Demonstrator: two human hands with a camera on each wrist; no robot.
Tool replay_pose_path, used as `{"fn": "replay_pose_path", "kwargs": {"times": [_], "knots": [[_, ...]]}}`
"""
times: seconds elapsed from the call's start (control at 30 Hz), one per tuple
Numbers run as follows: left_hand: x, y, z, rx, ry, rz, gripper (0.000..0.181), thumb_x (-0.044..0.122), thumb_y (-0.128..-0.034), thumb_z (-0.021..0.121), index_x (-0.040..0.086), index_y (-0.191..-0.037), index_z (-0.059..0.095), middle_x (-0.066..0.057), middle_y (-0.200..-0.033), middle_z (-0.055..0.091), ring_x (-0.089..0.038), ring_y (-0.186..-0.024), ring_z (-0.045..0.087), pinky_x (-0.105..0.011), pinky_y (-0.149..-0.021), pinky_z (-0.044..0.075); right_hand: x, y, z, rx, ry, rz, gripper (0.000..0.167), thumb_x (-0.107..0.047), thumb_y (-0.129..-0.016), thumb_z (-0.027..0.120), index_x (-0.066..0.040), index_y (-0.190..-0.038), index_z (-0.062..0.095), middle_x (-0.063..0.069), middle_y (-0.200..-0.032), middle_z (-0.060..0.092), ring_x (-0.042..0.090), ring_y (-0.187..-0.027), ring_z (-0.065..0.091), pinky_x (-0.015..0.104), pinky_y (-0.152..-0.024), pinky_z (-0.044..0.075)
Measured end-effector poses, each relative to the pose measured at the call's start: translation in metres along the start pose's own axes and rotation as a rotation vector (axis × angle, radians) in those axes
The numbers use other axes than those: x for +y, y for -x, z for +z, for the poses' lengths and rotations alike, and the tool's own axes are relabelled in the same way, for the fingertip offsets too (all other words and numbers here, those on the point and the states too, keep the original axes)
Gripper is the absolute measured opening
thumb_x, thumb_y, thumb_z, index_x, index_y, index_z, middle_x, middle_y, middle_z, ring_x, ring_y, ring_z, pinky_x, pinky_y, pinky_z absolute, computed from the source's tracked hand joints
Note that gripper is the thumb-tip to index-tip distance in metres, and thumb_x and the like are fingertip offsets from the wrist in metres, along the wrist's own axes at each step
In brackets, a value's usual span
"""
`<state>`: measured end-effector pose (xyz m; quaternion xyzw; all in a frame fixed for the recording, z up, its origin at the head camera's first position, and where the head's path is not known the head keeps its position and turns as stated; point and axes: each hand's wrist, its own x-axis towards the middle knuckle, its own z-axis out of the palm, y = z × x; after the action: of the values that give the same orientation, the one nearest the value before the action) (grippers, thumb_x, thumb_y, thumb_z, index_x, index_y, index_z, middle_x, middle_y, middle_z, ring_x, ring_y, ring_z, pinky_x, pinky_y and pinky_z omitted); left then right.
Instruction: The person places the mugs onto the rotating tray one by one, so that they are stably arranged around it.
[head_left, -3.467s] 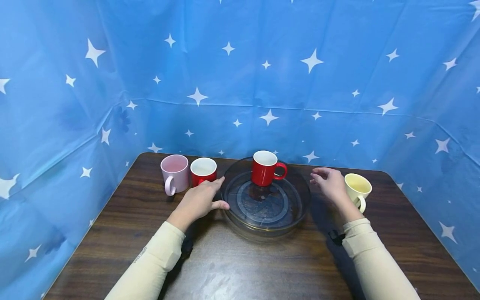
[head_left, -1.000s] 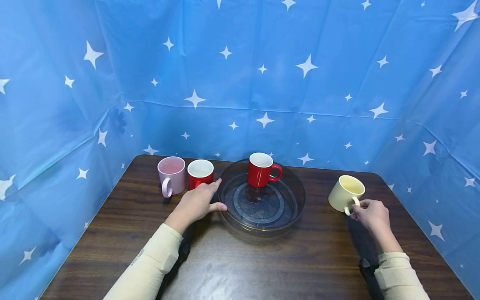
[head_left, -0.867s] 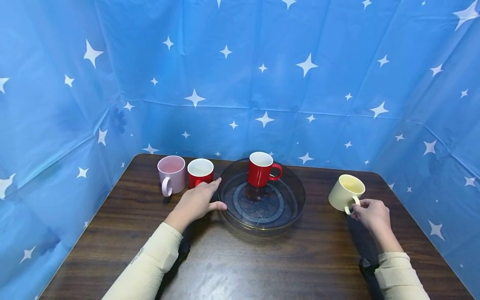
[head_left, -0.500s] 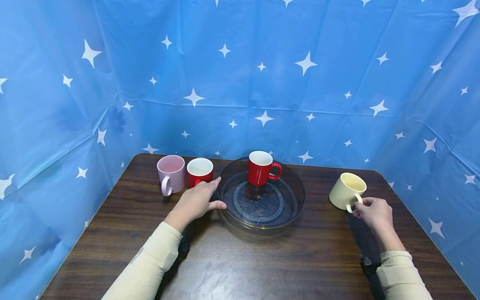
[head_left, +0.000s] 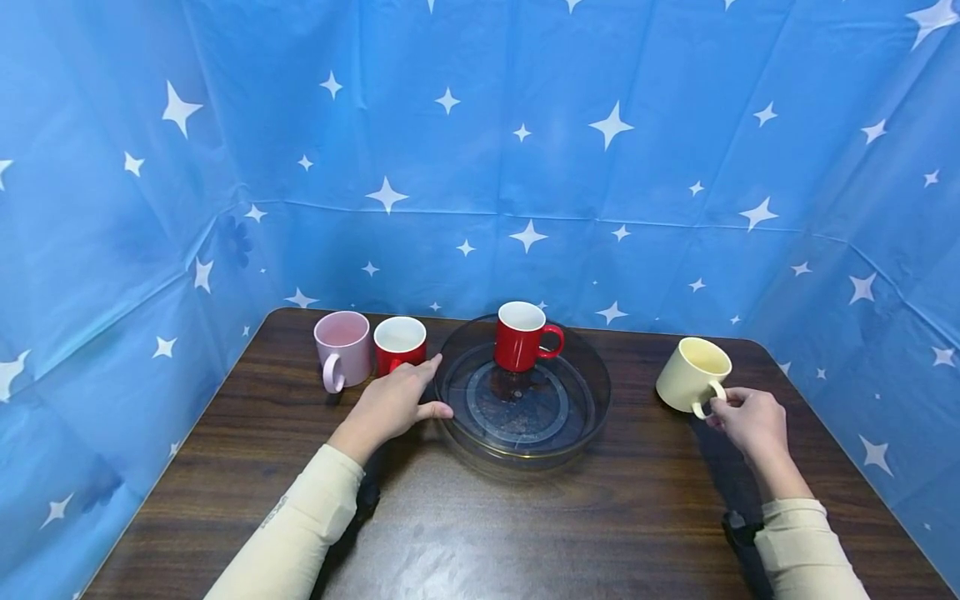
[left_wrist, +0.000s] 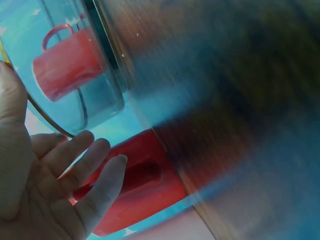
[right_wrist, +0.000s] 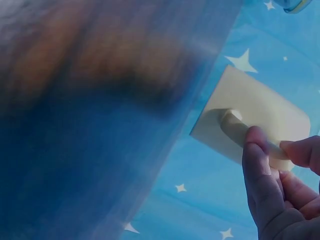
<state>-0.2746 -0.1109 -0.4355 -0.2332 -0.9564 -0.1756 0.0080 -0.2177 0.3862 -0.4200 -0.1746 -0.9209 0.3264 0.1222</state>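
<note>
My right hand (head_left: 752,423) pinches the handle of a pale yellow mug (head_left: 686,379) at the right of the table. That mug (right_wrist: 265,107) leans a little, and in the right wrist view its base seems just off the tabletop. My left hand (head_left: 392,407) lies with fingers spread at the left side of a round clear glass bowl (head_left: 525,454), thumb at its rim. Inside the bowl, toward the back, stands a red mug (head_left: 516,343) with a white interior, handle to the right. Another red mug (head_left: 390,360) sits just beyond my left fingers, partly hidden by them.
A pink mug (head_left: 352,358) stands left of the second red mug, near the table's back left corner. The dark wooden table (head_left: 525,533) is bordered behind and on both sides by a blue star-patterned curtain (head_left: 465,167).
My right hand has gone from beside the bowl to the yellow mug, taken its handle, and just now raised it slightly. The left hand stays at the bowl.
</note>
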Motion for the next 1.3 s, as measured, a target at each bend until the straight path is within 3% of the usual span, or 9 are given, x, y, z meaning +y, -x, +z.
{"fn": "replay_pose_path", "kwargs": {"times": [0.7, 1.3], "knots": [[0.001, 0.001, 0.001, 0.007, -0.001, 0.002, 0.091, 0.055, -0.0866, 0.074, 0.008, -0.156, 0.039, -0.016, -0.154, 0.046, -0.038, -0.138, 0.048, -0.059, -0.099, 0.049, -0.029, 0.005, -0.006, -0.009, 0.017, -0.127, 0.025, -0.008, -0.096, 0.06, 0.012, -0.109, 0.069, 0.013, -0.075, 0.074, 0.012, -0.062, 0.066, 0.026, -0.049, 0.044], [-0.001, 0.0, 0.003, 0.02, -0.009, 0.013, 0.09, 0.055, -0.0868, 0.074, 0.008, -0.156, 0.04, -0.015, -0.154, 0.047, -0.036, -0.137, 0.049, -0.058, -0.099, 0.049, -0.037, 0.007, -0.005, -0.008, 0.001, -0.155, 0.024, -0.007, -0.096, 0.061, 0.012, -0.109, 0.069, 0.016, -0.078, 0.074, 0.025, -0.069, 0.071, 0.026, -0.048, 0.045]]}}
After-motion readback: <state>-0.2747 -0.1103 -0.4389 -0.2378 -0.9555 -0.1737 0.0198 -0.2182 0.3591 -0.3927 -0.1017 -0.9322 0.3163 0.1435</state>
